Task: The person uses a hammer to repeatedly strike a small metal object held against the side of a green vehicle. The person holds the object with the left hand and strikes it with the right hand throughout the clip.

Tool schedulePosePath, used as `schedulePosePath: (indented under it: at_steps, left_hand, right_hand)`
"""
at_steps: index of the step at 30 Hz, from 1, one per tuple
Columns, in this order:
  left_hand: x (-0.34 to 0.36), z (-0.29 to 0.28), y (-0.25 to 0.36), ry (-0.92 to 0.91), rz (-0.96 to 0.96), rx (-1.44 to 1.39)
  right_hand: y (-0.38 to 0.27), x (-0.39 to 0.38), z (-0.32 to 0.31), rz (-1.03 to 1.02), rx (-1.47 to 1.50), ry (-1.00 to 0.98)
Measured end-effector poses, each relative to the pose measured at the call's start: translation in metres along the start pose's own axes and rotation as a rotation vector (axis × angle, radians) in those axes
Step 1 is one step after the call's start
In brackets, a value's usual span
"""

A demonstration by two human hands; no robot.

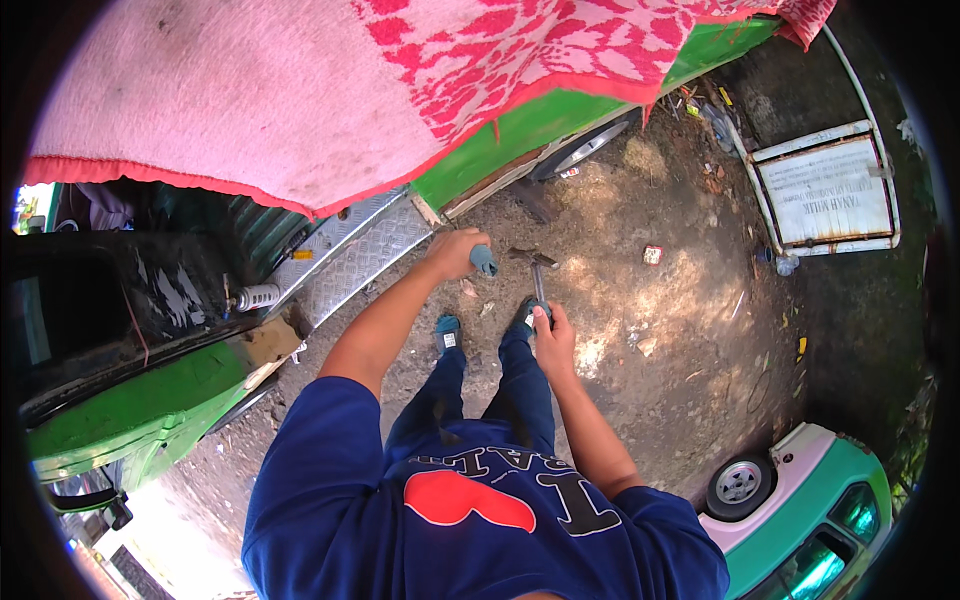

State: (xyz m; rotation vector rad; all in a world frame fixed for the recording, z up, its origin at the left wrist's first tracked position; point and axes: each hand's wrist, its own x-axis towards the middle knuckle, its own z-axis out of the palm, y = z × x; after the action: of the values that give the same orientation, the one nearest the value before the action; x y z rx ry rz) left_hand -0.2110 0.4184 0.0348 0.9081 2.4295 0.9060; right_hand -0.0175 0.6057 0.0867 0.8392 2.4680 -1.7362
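Note:
My left hand (455, 254) is closed around a small grey-blue lump (484, 261), whose kind I cannot make out. The hand is beside the corner of the metal tread-plate sill (370, 265) of a green vehicle. My right hand (555, 343) grips a hammer (539, 283) low on its handle. The hammer stands up from the fist, with its dark head (533, 257) a little to the right of the lump and apart from it. Both hands are in front of me, above the dirt ground and my feet.
A pink and red cloth (260, 90) drapes over the green body panel (530, 130). A spray can (258, 297) lies by the sill at the left. At far right stands a white metal-framed sign (828, 190). A green and white car (800, 510) is parked lower right. Litter dots the ground.

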Motion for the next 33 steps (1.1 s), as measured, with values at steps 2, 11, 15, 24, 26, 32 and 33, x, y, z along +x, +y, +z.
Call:
schedulePosePath:
  at_steps: [2, 11, 15, 24, 26, 32, 33]
  left_hand:
    - [-0.001, -0.001, 0.0, -0.004, 0.005, -0.004]
    - [0.0, -0.002, 0.002, -0.015, -0.034, 0.001]
    - [0.0, -0.003, 0.001, -0.018, -0.03, 0.003]
    - [0.004, -0.003, 0.001, -0.031, -0.024, 0.006]
    - [0.005, -0.005, 0.0, -0.024, -0.005, -0.007]
    - [0.011, -0.016, 0.0, -0.038, -0.062, -0.029]
    - [0.014, -0.018, 0.0, -0.028, -0.026, -0.023]
  right_hand:
    - [-0.004, -0.005, 0.0, -0.016, -0.024, -0.006]
    - [0.002, -0.01, 0.0, 0.048, -0.011, -0.033]
    - [-0.004, -0.01, -0.001, 0.067, -0.007, -0.054]
    - [-0.001, -0.016, -0.001, 0.007, -0.034, -0.043]
    - [0.003, -0.019, 0.002, -0.059, 0.083, -0.036]
    - [-0.021, -0.006, 0.012, -0.082, -0.131, -0.083]
    - [-0.018, -0.002, 0.014, -0.089, -0.098, -0.07]
